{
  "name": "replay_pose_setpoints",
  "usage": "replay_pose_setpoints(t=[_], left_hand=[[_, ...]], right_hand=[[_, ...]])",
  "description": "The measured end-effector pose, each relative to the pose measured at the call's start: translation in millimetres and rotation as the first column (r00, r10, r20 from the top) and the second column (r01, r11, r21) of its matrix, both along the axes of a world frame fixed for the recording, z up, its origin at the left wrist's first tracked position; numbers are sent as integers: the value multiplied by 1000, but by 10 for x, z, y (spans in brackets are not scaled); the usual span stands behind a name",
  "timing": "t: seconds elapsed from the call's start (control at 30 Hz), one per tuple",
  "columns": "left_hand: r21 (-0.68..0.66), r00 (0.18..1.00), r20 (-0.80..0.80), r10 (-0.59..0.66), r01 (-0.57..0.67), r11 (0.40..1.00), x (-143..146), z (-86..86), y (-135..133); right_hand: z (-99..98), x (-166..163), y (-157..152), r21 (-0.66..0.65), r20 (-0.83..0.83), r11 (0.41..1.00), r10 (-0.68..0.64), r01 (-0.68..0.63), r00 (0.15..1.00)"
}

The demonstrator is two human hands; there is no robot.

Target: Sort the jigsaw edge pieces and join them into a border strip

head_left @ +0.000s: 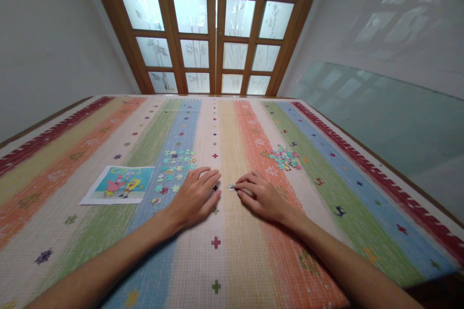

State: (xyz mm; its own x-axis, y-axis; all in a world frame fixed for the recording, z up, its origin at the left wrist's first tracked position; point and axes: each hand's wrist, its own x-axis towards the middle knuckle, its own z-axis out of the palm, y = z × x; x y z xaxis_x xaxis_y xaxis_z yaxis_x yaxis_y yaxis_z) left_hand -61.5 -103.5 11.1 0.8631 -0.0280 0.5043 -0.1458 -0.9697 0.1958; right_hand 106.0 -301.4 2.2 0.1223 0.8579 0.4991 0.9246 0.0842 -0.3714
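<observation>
My right hand (259, 195) rests on the table with its fingertips pinched at a small jigsaw puzzle piece (231, 187), pale with dark marks. Across from it, my left hand (196, 196) lies palm down with fingers stretched out and apart, holding nothing that I can see. Just beyond the left hand, several loose blue-green and pale yellow puzzle pieces (176, 177) are spread singly. One colourful piece (155, 201) sits nearer me, left of that wrist. Past the right hand is a heaped pile of puzzle pieces (283, 158), mixed turquoise, pink and yellow.
A printed cartoon picture (123, 184) with a pink and a yellow figure lies left of the pieces. The striped tablecloth (239, 260) covers the table. Wooden doors with glass panes (217, 34) stand behind it, and a glass sheet (380, 120) leans along the right wall.
</observation>
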Motion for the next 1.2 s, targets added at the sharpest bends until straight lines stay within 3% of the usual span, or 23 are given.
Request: replay_pose_setpoints(t=[0.2,0.33,0.63,0.9,1.2], left_hand=[[13,946,2,323,-323,946,81,84,545],[8,898,-75,434,-435,900,148,85,746],[-3,879,-161,449,-456,890,268,-12,798],[-9,871,-177,458,-467,884,288,6,796],[-116,880,-215,423,-453,884,334,-22,812]], right_hand=[[23,1,2,-18,-12,1000,-2,2,1000],[34,2,9,-11,-5,1000,5,-5,1000],[45,-8,-4,-37,-46,999,-27,25,999],[43,-1,-11,-79,-77,996,-40,33,996],[46,4,-23,-101,-103,994,-53,43,993]])
